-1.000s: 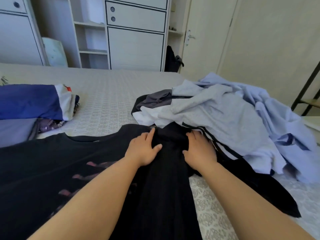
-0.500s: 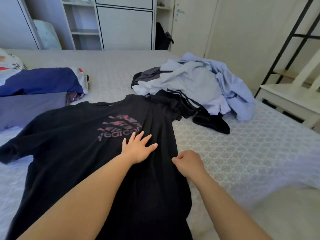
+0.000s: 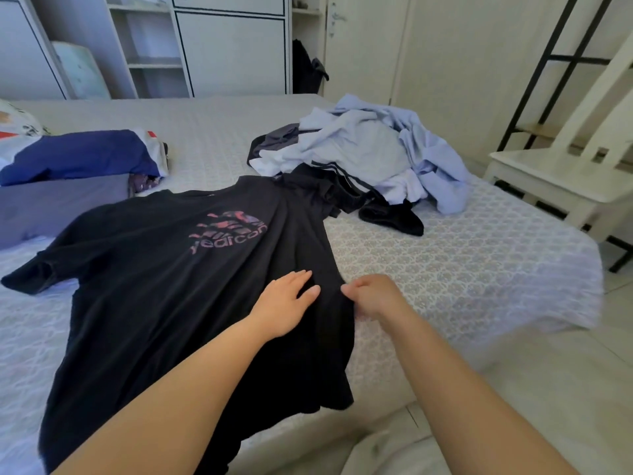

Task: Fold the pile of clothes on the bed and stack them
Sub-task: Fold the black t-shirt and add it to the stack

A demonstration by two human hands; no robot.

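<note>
A black T-shirt (image 3: 164,286) with a pink logo lies spread face up on the bed (image 3: 462,269), its right side folded inward. My left hand (image 3: 284,303) rests flat on the shirt's right part, fingers straight. My right hand (image 3: 373,296) sits at the shirt's right edge with curled fingers that pinch the black fabric. The unfolded pile (image 3: 370,149) of light blue, white and dark clothes lies behind the shirt at the right. Folded blue garments (image 3: 75,159) are stacked at the left.
A white chair (image 3: 565,173) and a black metal frame (image 3: 555,63) stand right of the bed. White cupboards (image 3: 222,49) and a door line the far wall. The bed's near right corner drops to a tiled floor (image 3: 548,389).
My view has pulled back and both hands have slid down the shirt's right side from the collar area toward the hem. The shirt now lies spread out flatter.
</note>
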